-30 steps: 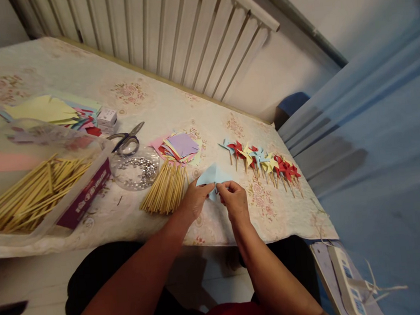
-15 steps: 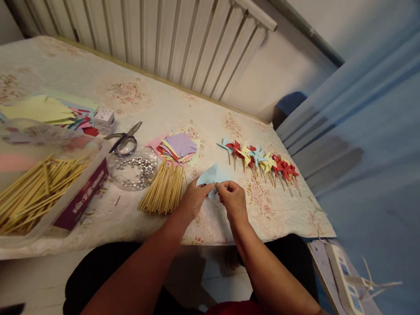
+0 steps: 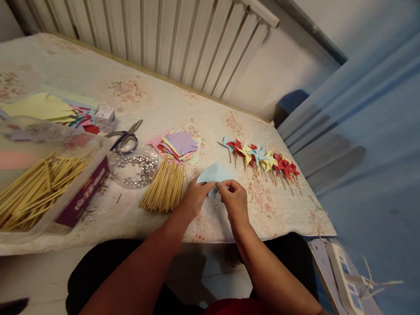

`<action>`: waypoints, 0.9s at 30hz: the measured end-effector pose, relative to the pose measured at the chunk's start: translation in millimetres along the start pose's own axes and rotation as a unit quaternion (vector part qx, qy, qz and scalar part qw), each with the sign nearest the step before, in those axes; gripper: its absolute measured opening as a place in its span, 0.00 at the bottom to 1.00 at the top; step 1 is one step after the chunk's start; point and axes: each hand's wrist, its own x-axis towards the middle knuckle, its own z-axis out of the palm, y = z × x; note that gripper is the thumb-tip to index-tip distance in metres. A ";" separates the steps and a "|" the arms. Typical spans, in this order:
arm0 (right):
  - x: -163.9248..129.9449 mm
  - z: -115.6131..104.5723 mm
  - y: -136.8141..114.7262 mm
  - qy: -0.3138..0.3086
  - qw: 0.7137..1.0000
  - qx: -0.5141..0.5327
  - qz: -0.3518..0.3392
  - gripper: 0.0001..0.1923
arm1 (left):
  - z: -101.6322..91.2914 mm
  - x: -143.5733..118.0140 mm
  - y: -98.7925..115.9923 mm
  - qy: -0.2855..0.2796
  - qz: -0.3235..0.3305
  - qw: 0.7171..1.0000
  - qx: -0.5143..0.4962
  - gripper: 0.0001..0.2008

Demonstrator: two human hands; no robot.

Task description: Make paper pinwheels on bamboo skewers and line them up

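A light blue sheet of paper (image 3: 215, 171) is held between my two hands above the table, its near corner bent between my fingers. My left hand (image 3: 195, 198) pinches its left side. With thumb and fingertips closed at the near edge, my right hand (image 3: 234, 194) grips the paper too; whether a small pin is also in those fingers I cannot make out. Just left of my left hand lies a bundle of thin wooden sticks (image 3: 163, 187), and behind it a stack of coloured paper squares (image 3: 180, 145). Finished paper pinwheels (image 3: 257, 156) lie in a row to the right.
On the left are a plastic tub of sticks (image 3: 98, 157), a round dish of metal fasteners (image 3: 135, 171), scissors (image 3: 126, 138), small white boxes (image 3: 105, 115) and cut yellow paper (image 3: 36, 108). A radiator (image 3: 170, 38) stands behind the table; a power strip (image 3: 344, 278) sits lower right.
My hands stay on the blue paper with only a slight shift of the fingers. The whole view has moved a little; nothing on the table has been displaced.
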 end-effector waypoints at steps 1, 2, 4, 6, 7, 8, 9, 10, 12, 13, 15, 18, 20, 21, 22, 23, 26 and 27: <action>-0.1 -4.0 -0.9 0.018 1.000 -0.005 -0.008 0.12 | -0.5 0.2 0.0 0.001 -0.006 1.000 0.000 0.09; 1.0 -9.1 -1.7 0.043 0.999 -0.008 -0.015 0.12 | -1.3 0.7 -0.2 0.001 -0.010 1.000 -0.004 0.11; 7.7 -21.9 -2.5 0.104 0.994 0.002 -0.016 0.13 | -3.3 2.1 -1.2 0.002 -0.010 1.000 -0.008 0.13; 19.0 -35.3 -2.8 0.113 0.993 0.025 -0.002 0.16 | -5.3 3.5 -1.7 -0.001 -0.009 1.000 -0.003 0.15; 25.4 -41.0 -2.8 0.085 0.995 0.041 0.013 0.18 | -6.0 3.9 -1.4 -0.006 -0.012 1.000 0.000 0.16; 31.6 -45.7 -2.8 0.035 0.997 0.062 0.035 0.20 | -6.5 3.9 -0.7 -0.013 -0.015 1.000 0.005 0.16; 37.1 -48.9 -2.8 -0.021 0.995 0.082 0.058 0.22 | -6.7 3.6 0.4 -0.023 -0.019 1.000 0.009 0.16; 41.7 -50.8 -3.0 -0.080 0.989 0.100 0.080 0.23 | -6.7 3.0 1.7 -0.034 -0.021 0.999 0.015 0.15; 47.2 -51.1 -3.7 -0.183 0.969 0.119 0.114 0.23 | -6.6 1.2 4.4 -0.058 -0.023 0.997 0.037 0.13; 48.3 -49.9 -4.1 -0.221 0.959 0.121 0.126 0.22 | -6.6 0.3 5.4 -0.069 -0.024 0.996 0.052 0.11; 48.2 -46.4 -5.1 -0.268 0.945 0.120 0.142 0.20 | -6.7 -1.1 6.2 -0.086 -0.029 0.992 0.083 0.09; 46.6 -41.1 -5.2 -0.295 0.936 0.116 0.153 0.18 | -7.8 -1.0 4.5 -0.102 -0.033 0.987 0.116 0.08; 46.7 -38.2 -3.6 -0.295 0.938 0.100 0.154 0.16 | -8.9 0.2 2.5 -0.106 -0.031 0.985 0.133 0.11; 47.1 -36.9 -2.4 -0.290 0.941 0.084 0.151 0.15 | -9.4 0.9 1.6 -0.104 -0.030 0.984 0.143 0.12; 47.7 -35.9 -1.1 -0.284 0.946 0.065 0.145 0.14 | -9.9 1.5 0.9 -0.102 -0.029 0.983 0.153 0.14; 48.4 -35.1 0.0 -0.279 0.950 0.045 0.135 0.13 | -10.2 1.9 0.5 -0.099 -0.028 0.981 0.164 0.15; 49.3 -34.2 1.7 -0.281 0.955 -0.004 0.097 0.10 | -10.0 1.3 1.6 -0.092 -0.025 0.978 0.186 0.15; 48.9 -34.4 1.7 -0.285 0.955 -0.016 0.086 0.09 | -9.5 0.5 2.6 -0.092 -0.025 0.977 0.188 0.15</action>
